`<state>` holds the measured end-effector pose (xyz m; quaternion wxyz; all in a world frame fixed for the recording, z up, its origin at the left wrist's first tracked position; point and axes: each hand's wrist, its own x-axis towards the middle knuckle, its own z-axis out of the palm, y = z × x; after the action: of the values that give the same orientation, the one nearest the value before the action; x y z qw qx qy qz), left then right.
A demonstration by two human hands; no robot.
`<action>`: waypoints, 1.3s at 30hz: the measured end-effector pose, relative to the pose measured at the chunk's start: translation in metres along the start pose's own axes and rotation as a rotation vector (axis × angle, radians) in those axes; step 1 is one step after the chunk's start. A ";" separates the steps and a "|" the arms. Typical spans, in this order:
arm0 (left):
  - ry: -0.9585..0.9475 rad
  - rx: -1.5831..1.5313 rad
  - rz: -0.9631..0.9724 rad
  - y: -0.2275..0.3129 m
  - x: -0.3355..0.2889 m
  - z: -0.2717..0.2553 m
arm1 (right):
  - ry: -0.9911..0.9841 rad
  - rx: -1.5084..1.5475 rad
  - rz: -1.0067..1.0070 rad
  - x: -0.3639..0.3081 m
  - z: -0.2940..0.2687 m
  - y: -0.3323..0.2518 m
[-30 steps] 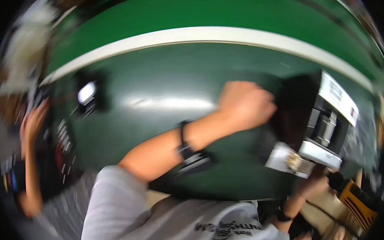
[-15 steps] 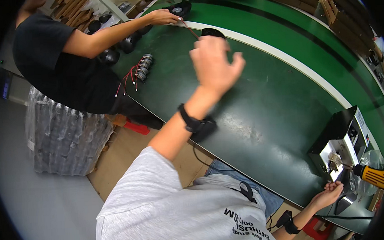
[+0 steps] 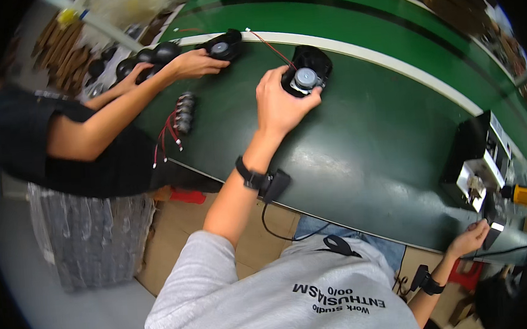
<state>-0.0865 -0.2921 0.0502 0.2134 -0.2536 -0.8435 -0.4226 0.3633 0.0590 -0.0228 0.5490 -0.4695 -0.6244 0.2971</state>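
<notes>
While left hand [image 3: 281,103] fingers grip one black speaker [image 3: 306,74], right hand [image 3: 470,239] fingers unclear, two hands.

The left arm extends forward, wrist strapped, with the left hand [image 3: 279,103] curled in a grasp, while the right hand [image 3: 472,238] rests low at the side, fingers loosely bent.

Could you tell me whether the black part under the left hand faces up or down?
Face up: the black housing shows its round grey motor, left hand gripping it.
</notes>
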 end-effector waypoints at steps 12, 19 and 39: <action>-0.508 -0.437 0.138 0.137 -0.114 0.042 | -0.954 0.458 0.286 -0.111 0.112 -0.159; -0.712 -0.573 0.331 0.123 -0.112 0.036 | -1.020 0.336 0.056 -0.069 0.093 -0.135; -0.848 -0.621 0.305 0.151 -0.093 0.098 | -0.921 -0.300 -0.203 -0.051 0.092 -0.176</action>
<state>0.0634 -0.1567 0.0344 -0.1714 -0.5725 -0.6447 -0.4766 0.2271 -0.0417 0.0920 0.1685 -0.3002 -0.8807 0.3254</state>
